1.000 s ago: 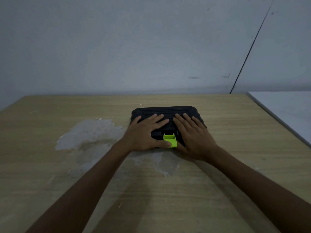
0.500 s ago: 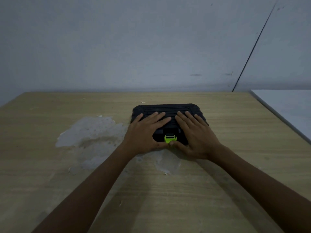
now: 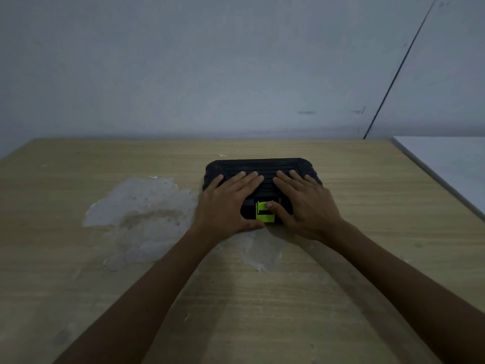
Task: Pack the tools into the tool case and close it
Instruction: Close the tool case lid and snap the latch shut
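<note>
Closing step, we judge: the lid of the black tool case [image 3: 262,166] is down, so what remains looks like securing the green latch [image 3: 264,214]. The case sits toward the far edge of the table [image 3: 393,195], a little right of its middle, just right of a pale worn patch [image 3: 136,203] in the surface.

Left hand [image 3: 225,203]: flat on the lid's left half, fingers straight and slightly spread, gripping nothing. Its thumb runs along the case's near side, tip just beside the latch.

Latch: middle of the near side, between the two thumbs. We cannot tell whether it is fully snapped home.

Right hand [image 3: 307,206]: also flat on the lid, on its right half, fingers straight, holding nothing, with the thumb tip pressing on the latch's top.

Next move, as we read it — bear down with both palms so the lid sits tight, and push the latch until it catches. Both forearms reach in from the near edge, converging on the case.
</note>
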